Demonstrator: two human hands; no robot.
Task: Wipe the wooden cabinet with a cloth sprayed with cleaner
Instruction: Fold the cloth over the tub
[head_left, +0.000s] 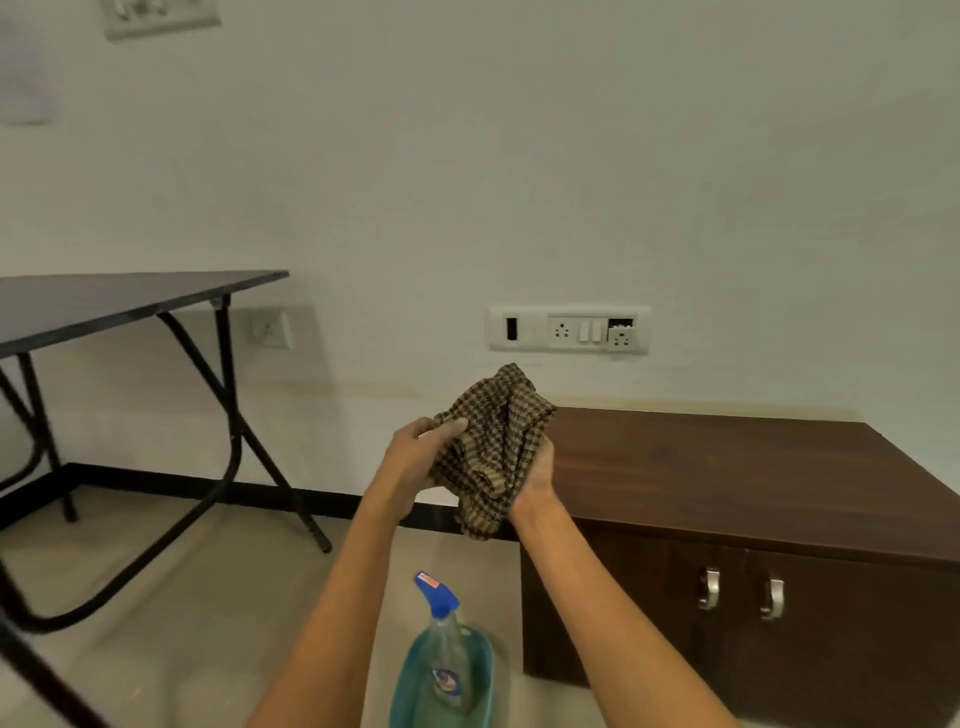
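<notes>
Cloth (493, 447): bunched, gripped by left hand (415, 457) and right hand (535, 475) | cabinet (727, 467): lower right of frame, long top running rightward along wall (519, 182), nearer right hand

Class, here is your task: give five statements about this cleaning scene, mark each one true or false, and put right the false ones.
1. The left hand and right hand both hold the checked cloth. True.
2. The spray bottle stands on top of the cabinet. False: it stands in a teal basin on the floor.
3. The cabinet doors are shut. True.
4. The checked cloth lies spread flat on the cabinet. False: it is bunched up and held in the air.
5. A dark table with black legs stands to the left of the cabinet. True.
</notes>
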